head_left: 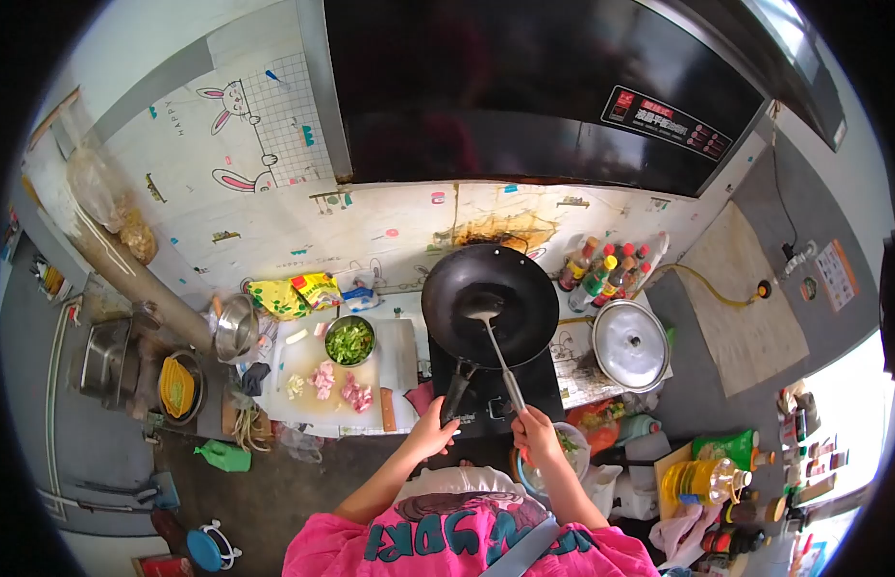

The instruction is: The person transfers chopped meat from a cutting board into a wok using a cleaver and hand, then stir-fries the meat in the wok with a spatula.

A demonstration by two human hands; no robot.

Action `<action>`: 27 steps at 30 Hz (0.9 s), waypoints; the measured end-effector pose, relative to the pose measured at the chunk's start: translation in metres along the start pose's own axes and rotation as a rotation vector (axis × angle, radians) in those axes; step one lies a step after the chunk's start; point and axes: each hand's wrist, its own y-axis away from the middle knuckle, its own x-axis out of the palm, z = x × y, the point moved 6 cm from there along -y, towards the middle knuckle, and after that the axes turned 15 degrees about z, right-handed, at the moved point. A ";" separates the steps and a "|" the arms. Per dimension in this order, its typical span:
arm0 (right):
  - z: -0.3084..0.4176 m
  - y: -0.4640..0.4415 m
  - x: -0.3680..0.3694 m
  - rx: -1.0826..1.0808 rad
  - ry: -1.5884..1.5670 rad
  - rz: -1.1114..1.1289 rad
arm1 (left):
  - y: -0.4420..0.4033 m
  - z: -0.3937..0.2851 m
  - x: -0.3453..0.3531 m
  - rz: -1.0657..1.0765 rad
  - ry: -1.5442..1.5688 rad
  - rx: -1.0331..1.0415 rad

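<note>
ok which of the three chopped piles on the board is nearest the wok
The rightmost, reddish pile; the paler middle pile and whitish left pile lie farther.

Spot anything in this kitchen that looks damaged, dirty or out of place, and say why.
The wall behind the wok has brown and yellow stains, unlike its pale surroundings, possibly grease or scorching. A green object also lies oddly on the floor.

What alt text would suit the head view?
Left hand grips a black wok by its handle; right hand holds a long-handled metal utensil in it. Chopped greens sit in a metal bowl to the left.
</note>
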 end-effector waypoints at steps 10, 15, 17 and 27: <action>0.013 0.050 -0.019 0.019 0.055 -0.059 | 0.003 -0.007 0.000 -0.002 -0.039 -0.017; 0.016 0.044 -0.028 -0.024 0.090 -0.077 | 0.000 -0.002 0.000 -0.010 -0.046 -0.001; 0.016 0.034 -0.023 -0.029 0.095 -0.092 | 0.000 -0.001 0.000 -0.017 -0.045 0.002; -0.003 -0.013 -0.002 0.011 0.005 0.056 | 0.013 0.008 -0.002 -0.294 -0.237 0.313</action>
